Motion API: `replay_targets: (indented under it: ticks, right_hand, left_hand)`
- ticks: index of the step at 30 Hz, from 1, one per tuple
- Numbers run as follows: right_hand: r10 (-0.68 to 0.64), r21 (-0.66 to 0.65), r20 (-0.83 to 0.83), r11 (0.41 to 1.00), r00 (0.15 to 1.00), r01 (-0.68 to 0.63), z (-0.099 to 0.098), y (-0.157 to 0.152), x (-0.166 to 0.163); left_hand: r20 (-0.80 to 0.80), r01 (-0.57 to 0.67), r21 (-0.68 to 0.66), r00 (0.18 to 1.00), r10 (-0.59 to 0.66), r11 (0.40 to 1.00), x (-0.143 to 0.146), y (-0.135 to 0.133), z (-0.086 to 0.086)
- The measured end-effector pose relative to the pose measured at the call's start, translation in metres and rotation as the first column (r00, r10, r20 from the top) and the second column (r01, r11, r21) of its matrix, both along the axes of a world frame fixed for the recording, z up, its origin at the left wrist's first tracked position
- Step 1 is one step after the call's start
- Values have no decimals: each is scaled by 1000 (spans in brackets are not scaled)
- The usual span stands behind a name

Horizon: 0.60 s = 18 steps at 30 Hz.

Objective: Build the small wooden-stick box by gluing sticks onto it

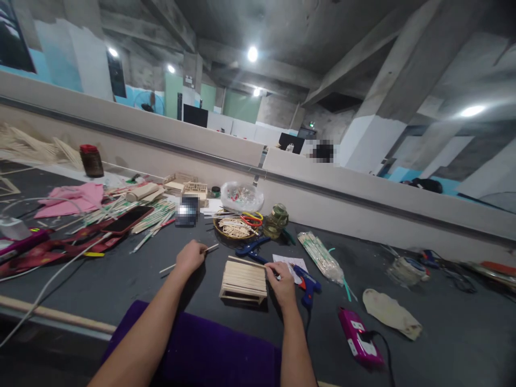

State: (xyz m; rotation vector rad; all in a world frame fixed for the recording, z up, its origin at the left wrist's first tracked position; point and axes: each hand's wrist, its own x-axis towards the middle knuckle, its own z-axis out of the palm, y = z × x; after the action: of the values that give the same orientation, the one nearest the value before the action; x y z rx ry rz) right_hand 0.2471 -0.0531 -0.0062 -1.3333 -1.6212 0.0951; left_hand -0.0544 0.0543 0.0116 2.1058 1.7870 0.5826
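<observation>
Left hand [190, 257] closed around a thin pale wooden stick [189, 258], fingers curled together on its middle; long axis running low-left to upper-right, far tip poking out toward the woven tray of cut sticks [236, 228]. Right hand [282, 282] resting against the right end of the small slatted wooden-stick box [244, 280], fingers bent and pressed on its upper corner, not wrapped around anything. Box sitting flat on the dark grey bench [443, 322], between the two hands, just right of the stick-holding hand and touching the right one. Slats of the box top lying left to right, roughly in line with the held stick. Right hand clearly the nearer to the box; left hand a short gap off its left end. Blue hot-glue gun [306, 280] lying just beside the right hand, nozzle side on white paper [288, 262]. Pink power strip [358, 337] well to the right, near edge. Purple cloth [201, 349] under both forearms.
</observation>
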Motion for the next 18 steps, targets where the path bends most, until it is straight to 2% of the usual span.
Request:
replay_targets:
  ticks: [2,4,6,8,11,13,15,18]
  right_hand:
    - [-2,10,3,1000,1000,2,0,0,-1]
    - [-4,25,9,1000,1000,4,3,0,-2]
    - [-7,45,28,999,1000,6,8,0,-6]
    - [-14,78,61,997,998,9,17,-2,-12]
    - [-40,119,105,993,994,27,34,-5,-26]
    - [-57,121,111,992,992,44,43,-7,-36]
    - [-69,117,111,992,991,56,50,-9,-44]
    - [-72,98,104,993,992,62,55,-10,-51]
  left_hand:
    - [-40,0,70,999,3,998,4,-6,3]
    - [-82,42,257,996,-22,965,14,-15,14]
    - [-67,126,488,992,-107,864,29,-28,31]
    - [-61,195,635,977,-203,747,48,-42,51]
    - [-124,340,677,927,-354,652,80,-62,71]
    - [-153,410,674,891,-427,615,96,-69,73]
    - [-149,431,667,876,-458,607,106,-70,67]
    - [-128,425,649,879,-460,631,109,-67,54]
